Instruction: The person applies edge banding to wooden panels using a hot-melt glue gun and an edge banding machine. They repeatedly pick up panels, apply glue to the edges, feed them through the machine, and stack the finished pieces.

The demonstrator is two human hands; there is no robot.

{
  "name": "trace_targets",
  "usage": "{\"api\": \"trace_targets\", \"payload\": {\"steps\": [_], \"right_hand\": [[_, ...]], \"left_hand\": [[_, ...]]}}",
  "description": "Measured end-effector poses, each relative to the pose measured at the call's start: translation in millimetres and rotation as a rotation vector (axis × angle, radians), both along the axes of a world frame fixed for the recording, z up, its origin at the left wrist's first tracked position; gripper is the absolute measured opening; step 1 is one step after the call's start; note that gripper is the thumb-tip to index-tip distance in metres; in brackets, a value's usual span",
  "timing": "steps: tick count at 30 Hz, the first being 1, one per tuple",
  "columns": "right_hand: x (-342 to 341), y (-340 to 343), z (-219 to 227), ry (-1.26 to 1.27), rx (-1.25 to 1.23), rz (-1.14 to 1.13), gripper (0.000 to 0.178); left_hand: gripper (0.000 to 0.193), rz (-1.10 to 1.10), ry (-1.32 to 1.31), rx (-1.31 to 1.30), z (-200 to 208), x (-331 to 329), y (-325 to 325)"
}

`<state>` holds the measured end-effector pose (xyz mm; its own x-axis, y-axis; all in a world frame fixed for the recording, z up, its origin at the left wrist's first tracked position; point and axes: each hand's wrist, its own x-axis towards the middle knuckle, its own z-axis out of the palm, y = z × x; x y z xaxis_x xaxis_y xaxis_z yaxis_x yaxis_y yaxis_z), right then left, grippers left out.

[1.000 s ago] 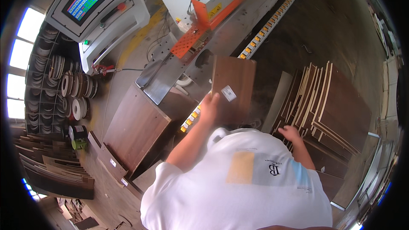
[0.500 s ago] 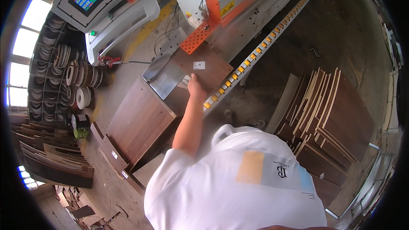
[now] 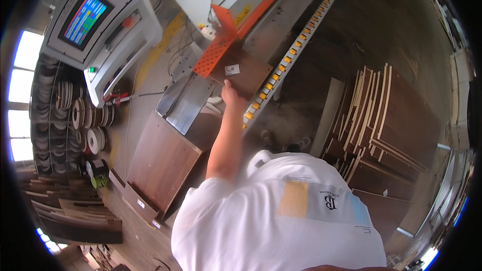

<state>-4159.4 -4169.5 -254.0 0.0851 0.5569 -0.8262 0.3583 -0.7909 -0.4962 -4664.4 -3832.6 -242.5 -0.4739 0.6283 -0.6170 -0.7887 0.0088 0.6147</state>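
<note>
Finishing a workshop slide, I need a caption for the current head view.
Left hand at the edge of a labelled brown panel, beside an orange perforated plate and a yellow-dotted rail.

A long grey metal machine bed carries a flat, brown rectangular wooden board with a white label; the board's right edge lies beside a narrow rail of yellow rollers. On the dark grey concrete floor lies a thin, crooked pale strip – and farther right a leaning stack of dark brown, pale-edged panels rises, its base partly hidden.
</note>
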Motion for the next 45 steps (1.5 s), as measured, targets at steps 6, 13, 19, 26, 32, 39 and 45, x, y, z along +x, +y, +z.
{"api": "trace_targets", "payload": {"steps": [6, 13, 19, 26, 32, 39, 45], "right_hand": [[2, -25, -8, 0.052, 0.084, -0.092, 0.050], [19, -79, -92, -0.223, 0.159, 0.070, 0.051], [0, -101, -81, -0.248, 0.145, -0.152, 0.047], [-2, -69, -21, -0.128, 0.188, -0.509, 0.032], [53, -10, -18, -0.009, 0.420, -0.771, 0.029], [150, 84, -7, -0.208, 0.588, -0.929, 0.033], [180, 148, 24, -0.731, 0.303, -0.833, 0.063]], "left_hand": [[0.043, -0.059, -0.117, -0.017, -10, 36, 69], [0.047, -0.261, -0.092, -0.025, -41, 9, 129], [0.038, -0.477, 0.228, -0.020, -11, 54, 116], [0.017, -0.856, 0.244, 0.171, 36, 139, -4], [0.021, -1.626, 0.966, 0.318, -53, 154, -80], [0.027, -1.968, 1.137, 0.287, -124, 105, -142], [0.029, -2.070, 1.466, 0.248, -70, 100, -161]]}}
